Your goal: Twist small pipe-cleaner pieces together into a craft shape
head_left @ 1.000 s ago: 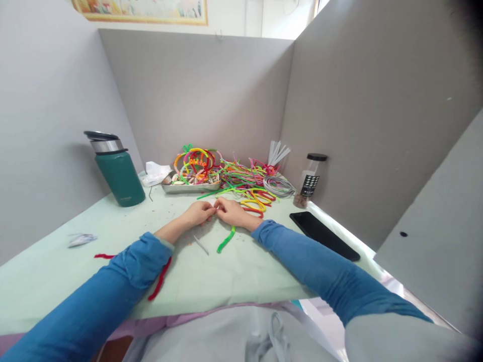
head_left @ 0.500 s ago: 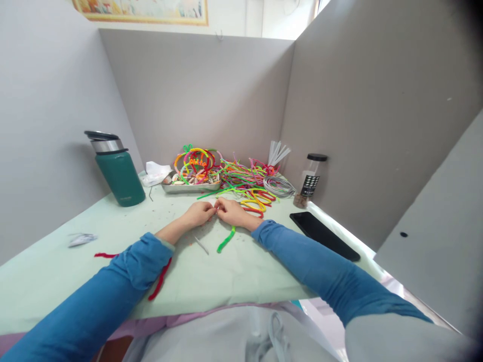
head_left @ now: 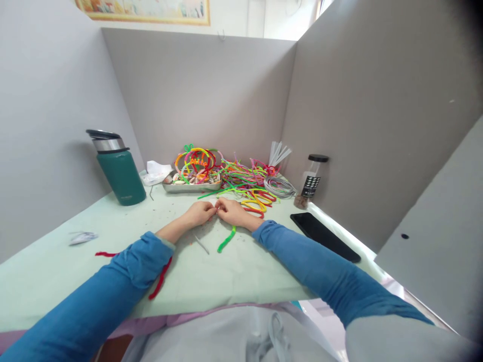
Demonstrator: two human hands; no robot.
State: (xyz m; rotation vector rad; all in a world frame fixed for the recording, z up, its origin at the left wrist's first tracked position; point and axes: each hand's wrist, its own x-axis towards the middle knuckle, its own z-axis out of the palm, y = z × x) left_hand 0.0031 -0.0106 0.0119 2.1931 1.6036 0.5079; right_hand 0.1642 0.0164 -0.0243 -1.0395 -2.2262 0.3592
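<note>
My left hand and my right hand meet fingertip to fingertip over the middle of the table. Both are pinched closed around something small and whitish that I cannot make out. A green pipe cleaner with a yellowish upper end lies just below my right hand. Nearer my left hand is a thin grey stick-like piece. Under my left sleeve runs a red pipe cleaner, partly hidden by the arm. Yellow-and-red scissors handles rest beside my right wrist.
A metal tray of small pieces, with looped pipe-cleaner shapes above it, stands at the back. Beside it are a heap of pipe cleaners and a grey wire coil. A green bottle stands left; a clear jar and black phone are right.
</note>
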